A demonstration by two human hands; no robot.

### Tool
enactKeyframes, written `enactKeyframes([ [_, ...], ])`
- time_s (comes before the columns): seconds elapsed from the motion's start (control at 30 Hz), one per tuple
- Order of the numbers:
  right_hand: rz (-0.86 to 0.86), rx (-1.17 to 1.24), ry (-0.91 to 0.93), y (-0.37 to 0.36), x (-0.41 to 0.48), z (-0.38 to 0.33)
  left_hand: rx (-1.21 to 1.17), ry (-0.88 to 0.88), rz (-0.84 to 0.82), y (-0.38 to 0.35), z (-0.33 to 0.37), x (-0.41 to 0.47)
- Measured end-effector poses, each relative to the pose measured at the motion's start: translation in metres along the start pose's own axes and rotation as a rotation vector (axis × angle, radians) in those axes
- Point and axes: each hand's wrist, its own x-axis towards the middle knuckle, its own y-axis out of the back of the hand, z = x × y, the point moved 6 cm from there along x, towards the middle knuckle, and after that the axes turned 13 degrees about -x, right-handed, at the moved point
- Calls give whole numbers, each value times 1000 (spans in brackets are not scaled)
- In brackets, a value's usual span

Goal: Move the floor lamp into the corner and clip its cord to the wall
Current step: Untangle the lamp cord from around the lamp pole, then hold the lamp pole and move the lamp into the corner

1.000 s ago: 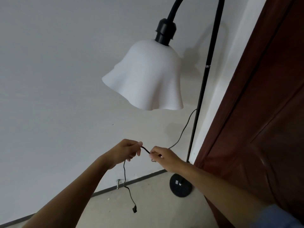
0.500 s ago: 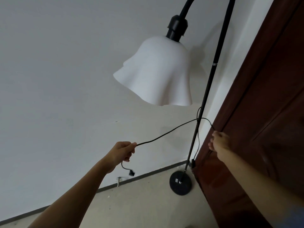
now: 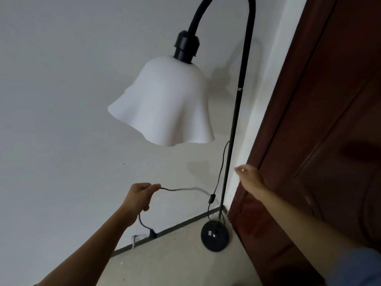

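Plain pale wall [image 3: 61, 100] meets a dark wooden door [image 3: 319, 120] at the corner, with a light floor [image 3: 175, 265] below. The left hand [image 3: 140, 196] is clenched around the cord [image 3: 179, 189], pinching it between thumb and forefinger; the plug end [image 3: 152, 234] hangs below the fist, close to the skirting line. The right hand [image 3: 250, 175] holds nothing, its fingers loosely extended, just beside the lamp pole [image 3: 233, 129] and in front of the door edge; contact with the pole cannot be confirmed. From the left hand the cord runs rightward, partly blurred, to an inline switch [image 3: 212, 198] and on down to the round base [image 3: 214, 237]. The floor lamp stands in the corner, base on the floor, white shade [image 3: 165, 104] hanging well clear of the wall. No clip is visible on the wall.

Assessed risks: a firm pull on the cord by the left hand could drag or tip the lamp, since the right hand does not steady the pole. Slack cord may snag behind the pole. The swinging plug could strike the wall
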Motion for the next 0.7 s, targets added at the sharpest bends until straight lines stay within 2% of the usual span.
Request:
enactKeyframes([
  [0.1, 128, 163, 130, 44, 33, -38, 81, 12, 18, -13, -5, 5],
  [0.2, 87, 314, 286, 65, 56, -81, 128, 26, 49, -27, -11, 13],
  [0.33, -132, 419, 403, 59, 81, -129, 102, 63, 155, -48, -20, 29],
  [0.5, -432, 537, 409, 24, 93, -147, 106, 91, 311, -66, -25, 34],
  [0.6, -523, 518, 445, 7, 94, -156, 78, 110, 401, -65, -30, 20],
  [0.7, -505, 480, 476, -8, 84, -173, 39, 132, 478, -56, -35, -4],
])
